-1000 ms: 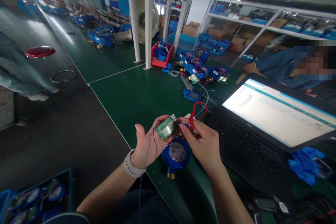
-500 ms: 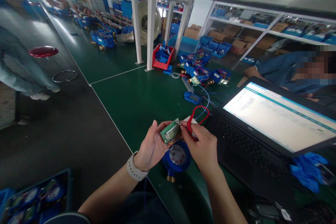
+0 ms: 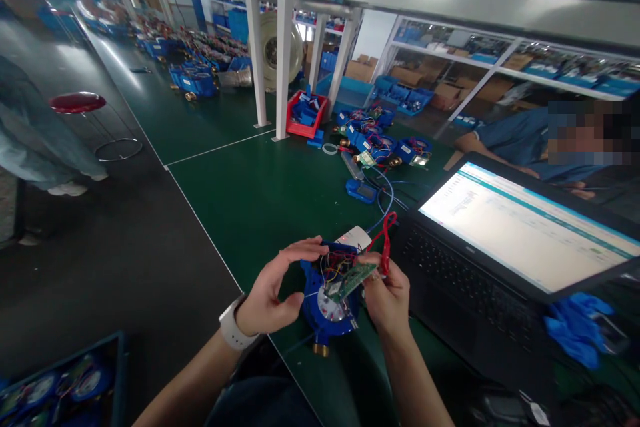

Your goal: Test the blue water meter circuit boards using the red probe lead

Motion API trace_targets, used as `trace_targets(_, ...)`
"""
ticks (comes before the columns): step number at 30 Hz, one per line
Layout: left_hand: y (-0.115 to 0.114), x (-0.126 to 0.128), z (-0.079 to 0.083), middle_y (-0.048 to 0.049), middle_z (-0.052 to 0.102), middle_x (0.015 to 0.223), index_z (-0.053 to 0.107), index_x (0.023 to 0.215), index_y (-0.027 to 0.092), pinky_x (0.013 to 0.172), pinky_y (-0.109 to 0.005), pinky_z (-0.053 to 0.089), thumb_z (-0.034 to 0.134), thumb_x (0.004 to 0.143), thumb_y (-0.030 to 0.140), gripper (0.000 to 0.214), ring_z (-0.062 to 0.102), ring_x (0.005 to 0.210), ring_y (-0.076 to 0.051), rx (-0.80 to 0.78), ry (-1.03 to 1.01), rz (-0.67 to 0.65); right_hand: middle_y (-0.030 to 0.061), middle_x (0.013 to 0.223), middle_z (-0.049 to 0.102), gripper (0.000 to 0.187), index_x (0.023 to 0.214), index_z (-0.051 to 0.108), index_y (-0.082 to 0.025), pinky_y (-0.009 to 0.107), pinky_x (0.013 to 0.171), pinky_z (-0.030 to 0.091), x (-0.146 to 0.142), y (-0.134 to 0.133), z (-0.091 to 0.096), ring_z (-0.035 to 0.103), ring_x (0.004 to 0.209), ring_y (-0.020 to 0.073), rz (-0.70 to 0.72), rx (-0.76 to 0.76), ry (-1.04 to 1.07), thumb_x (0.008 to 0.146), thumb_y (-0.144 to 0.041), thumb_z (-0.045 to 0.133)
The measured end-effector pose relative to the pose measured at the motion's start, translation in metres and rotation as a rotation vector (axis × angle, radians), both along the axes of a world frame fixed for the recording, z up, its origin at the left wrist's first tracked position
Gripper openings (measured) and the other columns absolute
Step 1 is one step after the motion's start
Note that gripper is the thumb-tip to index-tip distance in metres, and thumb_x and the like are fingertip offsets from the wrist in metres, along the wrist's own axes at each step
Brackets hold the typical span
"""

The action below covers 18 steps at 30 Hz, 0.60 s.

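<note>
My right hand (image 3: 386,292) grips the right end of a green circuit board (image 3: 353,280), which is tilted over a blue water meter (image 3: 331,327). A red lead (image 3: 387,243) loops up by the same hand. Coloured wires (image 3: 339,265) run inside the meter's open housing below the board. The meter has a round dial, partly covered by the board, and a brass end facing me. On the meter's left side my left hand (image 3: 275,287) is open, thumb and fingers apart, with the fingertips at the housing's upper edge. Behind the meter lies a white device (image 3: 355,237) with a red light.
An open laptop (image 3: 475,267) stands on the right, blue gloves (image 3: 575,327) beside it. Further back are a small blue device (image 3: 361,191), several water meters (image 3: 375,140) and a red bin (image 3: 306,115). Another person (image 3: 520,140) sits beyond the laptop. A crate (image 3: 120,373) is at lower left.
The board has tipped and swung down over the meter, its display no longer facing me. My left hand has let go of it and moved left, beside the meter.
</note>
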<state>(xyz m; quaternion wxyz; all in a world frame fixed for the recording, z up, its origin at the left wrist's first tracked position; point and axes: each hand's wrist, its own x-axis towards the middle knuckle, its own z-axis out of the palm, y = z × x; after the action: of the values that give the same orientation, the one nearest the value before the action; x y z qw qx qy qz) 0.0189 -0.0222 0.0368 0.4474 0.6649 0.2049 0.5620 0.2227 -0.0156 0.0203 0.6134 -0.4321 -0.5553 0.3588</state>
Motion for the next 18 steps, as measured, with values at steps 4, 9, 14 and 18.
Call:
trace_targets(4, -0.009, 0.009, 0.001, -0.0111, 0.065, 0.112, 0.058, 0.112, 0.02, 0.096, -0.049, 0.047, 0.07, 0.075, 0.023, 0.04, 0.056, 0.117, -0.029, 0.303, 0.221, 0.244, -0.0009, 0.066, 0.059, 0.01, 0.078, 0.072, -0.025, 0.024, 0.049, 0.041, 0.009, -0.003, -0.018, 0.048, 0.054, 0.012, 0.044, -0.012, 0.141, 0.08, -0.034, 0.069)
trace_targets(9, -0.013, 0.028, 0.008, -0.0071, 0.066, 0.097, 0.059, 0.101, 0.019, 0.085, -0.04, 0.052, 0.071, 0.08, 0.035, 0.029, 0.061, 0.102, -0.024, 0.468, 0.298, 0.408, -0.0013, 0.065, 0.058, 0.007, 0.076, 0.072, -0.027, 0.027, 0.056, 0.044, 0.008, -0.007, -0.017, 0.053, 0.062, 0.0144, 0.085, -0.007, 0.242, 0.074, -0.033, 0.076)
trace_targets(14, -0.009, 0.035, 0.006, -0.0092, 0.064, 0.1, 0.057, 0.106, 0.016, 0.087, -0.04, 0.05, 0.069, 0.08, 0.036, 0.035, 0.058, 0.105, -0.025, 0.467, 0.324, 0.482, -0.0048, 0.059, 0.055, 0.01, 0.073, 0.072, -0.03, 0.027, 0.059, 0.045, 0.003, -0.012, -0.009, 0.051, 0.058, 0.0122, 0.122, -0.006, 0.309, 0.07, -0.026, 0.08)
trace_targets(18, -0.014, 0.037, 0.005, -0.0074, 0.064, 0.097, 0.057, 0.104, 0.018, 0.085, -0.039, 0.05, 0.069, 0.079, 0.038, 0.034, 0.059, 0.103, -0.024, 0.459, 0.292, 0.475, -0.0052, 0.059, 0.055, 0.01, 0.069, 0.07, -0.029, 0.026, 0.058, 0.045, 0.004, -0.019, -0.008, 0.053, 0.059, 0.0127, 0.135, -0.05, 0.339, 0.071, -0.028, 0.08)
